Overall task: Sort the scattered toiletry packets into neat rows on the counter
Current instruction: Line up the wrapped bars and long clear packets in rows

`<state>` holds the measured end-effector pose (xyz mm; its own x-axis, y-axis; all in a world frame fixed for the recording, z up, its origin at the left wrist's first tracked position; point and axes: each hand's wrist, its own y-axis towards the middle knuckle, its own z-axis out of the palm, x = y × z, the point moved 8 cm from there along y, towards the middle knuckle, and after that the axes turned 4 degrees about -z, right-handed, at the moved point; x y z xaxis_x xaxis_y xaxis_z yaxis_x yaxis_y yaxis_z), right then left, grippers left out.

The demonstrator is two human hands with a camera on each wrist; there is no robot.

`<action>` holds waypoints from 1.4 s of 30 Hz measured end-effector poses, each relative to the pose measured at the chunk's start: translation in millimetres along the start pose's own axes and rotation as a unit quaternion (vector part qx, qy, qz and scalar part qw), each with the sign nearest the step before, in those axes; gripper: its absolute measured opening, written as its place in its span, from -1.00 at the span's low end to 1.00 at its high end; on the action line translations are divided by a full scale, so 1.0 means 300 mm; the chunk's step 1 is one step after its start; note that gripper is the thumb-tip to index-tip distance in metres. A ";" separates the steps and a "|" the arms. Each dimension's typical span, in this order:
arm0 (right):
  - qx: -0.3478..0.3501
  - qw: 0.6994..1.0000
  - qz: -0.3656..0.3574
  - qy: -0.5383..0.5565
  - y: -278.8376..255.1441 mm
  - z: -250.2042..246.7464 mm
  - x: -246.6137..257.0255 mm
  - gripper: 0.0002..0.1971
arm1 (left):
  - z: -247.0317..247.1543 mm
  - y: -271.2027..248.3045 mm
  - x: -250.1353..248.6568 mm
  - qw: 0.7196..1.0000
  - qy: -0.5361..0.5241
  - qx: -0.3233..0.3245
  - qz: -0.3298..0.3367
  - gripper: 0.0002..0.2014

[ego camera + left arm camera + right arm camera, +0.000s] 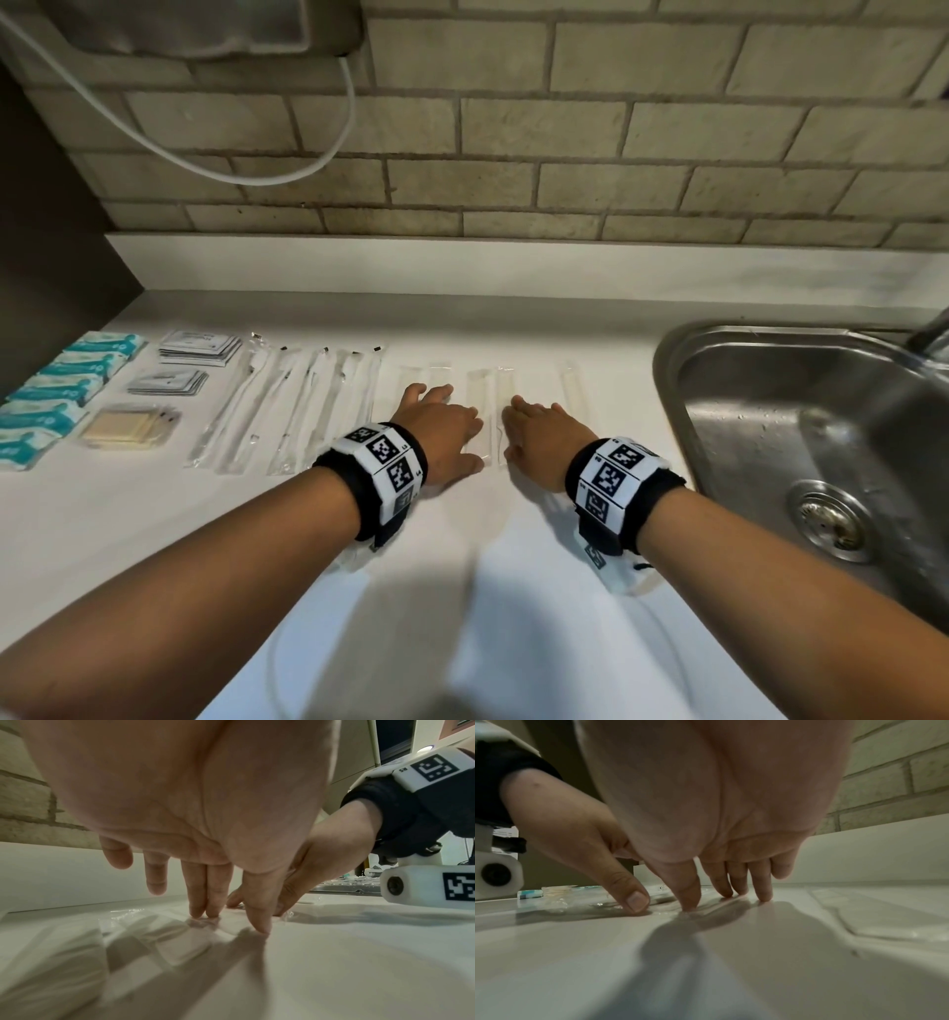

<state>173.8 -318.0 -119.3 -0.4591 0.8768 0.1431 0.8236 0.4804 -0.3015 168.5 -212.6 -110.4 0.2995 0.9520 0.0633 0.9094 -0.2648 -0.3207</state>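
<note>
Both grips released, fingers straight: left hand [442,430] and right hand [540,437] pressing long clear plastic packets [490,406] flat on white table [513,591].

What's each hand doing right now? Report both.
Left hand: open, straight fingers pressing a clear packet on the counter.
Right hand: open, fingertips on the same packet.

A kitchen: steel sink [801,442] set in a white counter [513,318], brick-tiled wall [565,128] behind.
</note>
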 end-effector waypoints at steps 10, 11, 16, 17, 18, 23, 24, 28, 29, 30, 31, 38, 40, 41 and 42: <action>-0.005 1.000 0.005 0.009 -0.014 -0.003 0.000 -0.48 | 0.001 0.001 0.008 1.000 0.001 0.001 0.001 -0.52; -0.004 1.000 0.006 0.009 -0.014 -0.004 0.000 -0.48 | 0.000 0.002 0.007 1.000 0.002 0.001 0.001 -0.51; 0.003 1.000 0.007 0.010 -0.012 -0.006 0.001 -0.45 | -0.007 0.000 0.006 1.000 0.002 0.001 0.001 -0.52; 0.003 1.000 0.007 0.008 -0.012 -0.006 0.002 -0.46 | -0.006 -0.002 0.006 1.000 0.002 0.002 0.000 -0.52; 0.003 1.000 0.008 0.008 -0.013 -0.007 0.002 -0.46 | -0.006 -0.002 0.006 1.000 -0.001 0.002 0.000 -0.54; 0.005 1.000 0.010 0.022 -0.014 -0.009 0.000 -0.45 | -0.005 -0.003 0.009 1.000 -0.011 -0.001 0.002 -0.60; 0.006 1.000 0.010 0.026 -0.015 -0.009 -0.002 -0.45 | -0.007 -0.001 0.009 1.000 -0.010 -0.002 0.003 -0.60; 0.006 0.999 0.011 0.050 -0.016 -0.008 -0.014 -0.45 | -0.021 -0.001 0.012 1.000 -0.021 0.001 0.001 -0.62; 0.006 0.998 0.014 0.054 -0.019 -0.013 -0.019 -0.45 | -0.025 0.000 0.012 1.000 -0.026 0.002 0.002 -0.64; 0.004 0.998 0.016 0.056 -0.024 -0.020 -0.025 -0.46 | -0.030 0.001 0.011 1.000 -0.031 0.003 0.003 -0.65; 0.003 0.998 0.019 0.052 -0.030 -0.031 -0.033 -0.46 | -0.036 0.002 0.007 0.999 -0.036 0.002 0.005 -0.66; 0.010 0.994 0.107 -0.030 -0.059 -0.080 -0.187 -0.43 | -0.069 0.015 -0.096 0.998 -0.032 -0.015 0.047 -0.57; 0.034 0.990 0.128 -0.043 -0.072 -0.067 -0.225 -0.42 | -0.067 0.021 -0.128 0.998 -0.021 -0.012 0.054 -0.60; 0.042 0.989 0.133 -0.049 -0.078 -0.059 -0.237 -0.43 | -0.062 0.024 -0.140 0.998 -0.013 -0.008 0.054 -0.60; 0.045 0.989 0.134 -0.050 -0.085 -0.052 -0.244 -0.46 | -0.056 0.028 -0.148 0.999 -0.003 -0.006 0.054 -0.58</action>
<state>191.6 -394.1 -107.4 -0.2627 0.9638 -0.0467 0.8895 0.2231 -0.3988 167.6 -259.8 -99.9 0.3934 0.9191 0.0230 0.8754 -0.3668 -0.3149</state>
